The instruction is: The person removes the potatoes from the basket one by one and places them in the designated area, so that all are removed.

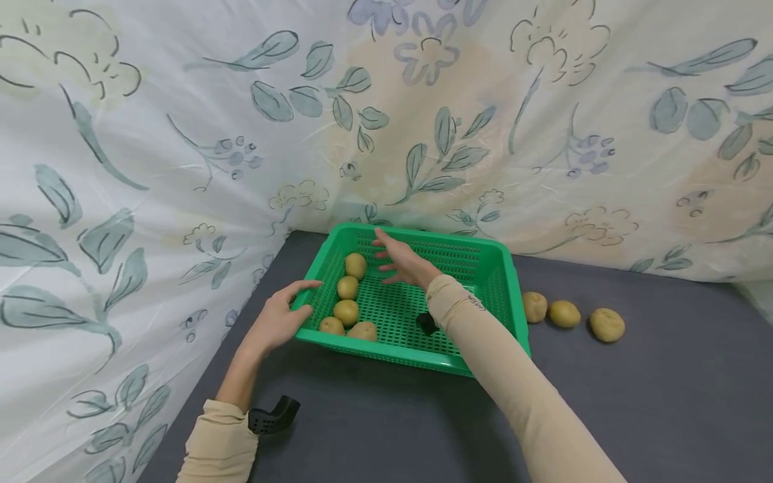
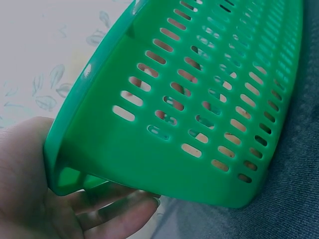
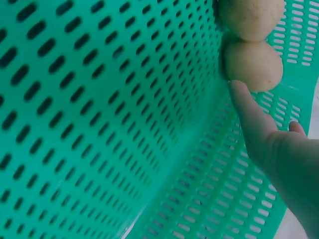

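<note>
A green plastic basket [image 1: 417,349] with slotted walls stands on the table. Several potatoes [image 1: 347,288] lie inside it along its left side and near left corner. At the left end my left hand [image 1: 280,318] grips the basket's rim; in the left wrist view, fingers [image 2: 124,214] curl beneath the rim. My right hand [image 1: 407,263] is over the inside of the basket, its fingers stretched out and holding nothing. In the right wrist view, two potatoes [image 3: 254,64] are beyond that hand, with the thumb appearing close to the nearer one; contact is hard to tell.
Outside the basket, to its right, three potatoes [image 1: 564,314] lie in a loose row on the dark tabletop [image 1: 676,376]. A floral-patterned sheet [image 1: 386,134] hangs behind the basket and along the left side. A black wrist device [image 1: 274,416] sits at the left wrist.
</note>
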Tool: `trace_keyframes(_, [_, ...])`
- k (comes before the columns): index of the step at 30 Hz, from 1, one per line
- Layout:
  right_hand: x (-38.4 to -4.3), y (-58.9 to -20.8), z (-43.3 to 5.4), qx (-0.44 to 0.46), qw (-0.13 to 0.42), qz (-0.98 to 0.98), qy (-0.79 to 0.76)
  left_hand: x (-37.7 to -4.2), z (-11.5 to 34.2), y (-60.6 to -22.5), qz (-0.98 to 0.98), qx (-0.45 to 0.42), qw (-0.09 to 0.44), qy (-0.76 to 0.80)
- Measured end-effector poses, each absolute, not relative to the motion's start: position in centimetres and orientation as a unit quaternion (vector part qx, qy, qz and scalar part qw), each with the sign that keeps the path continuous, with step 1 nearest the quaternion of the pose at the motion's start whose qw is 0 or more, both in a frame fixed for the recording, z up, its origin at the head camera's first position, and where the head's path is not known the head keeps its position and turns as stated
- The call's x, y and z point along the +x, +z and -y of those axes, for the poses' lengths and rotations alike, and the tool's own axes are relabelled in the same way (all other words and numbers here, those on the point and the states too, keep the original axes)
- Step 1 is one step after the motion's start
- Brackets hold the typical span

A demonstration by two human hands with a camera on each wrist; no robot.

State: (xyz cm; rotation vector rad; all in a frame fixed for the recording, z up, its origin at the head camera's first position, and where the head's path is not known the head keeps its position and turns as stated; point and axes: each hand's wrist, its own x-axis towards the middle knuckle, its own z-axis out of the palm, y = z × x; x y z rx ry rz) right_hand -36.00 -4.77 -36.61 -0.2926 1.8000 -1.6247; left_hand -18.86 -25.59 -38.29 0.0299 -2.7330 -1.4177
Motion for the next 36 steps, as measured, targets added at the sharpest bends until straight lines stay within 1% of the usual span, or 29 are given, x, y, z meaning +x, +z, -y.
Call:
trace_keyframes(11, [-36.1,-37.3,5.8,-0.073,0.347,-0.665,-0.657,-18.9,25.4,-38.4,0.888,0.003,0.035,-0.459])
trace_keyframes(24, [-35.7,-38.2,7.4,-0.071,0.350,-0.688,-0.631,-18.5,25.4,-38.2,0.883,-0.007,0.037,-0.468])
trace_keyframes(31, [-35.4,-38.6,8.5,-0.074,0.367,-0.701,-0.607,-18.5,25.6,-38.4,0.882,-0.001,0.026,-0.471])
trace_keyframes(36, [-35.5,-38.6,9.0,-0.067,0.359,-0.695,-0.620,-18.6,25.8,-38.3,0.884,-0.002,0.035,-0.466])
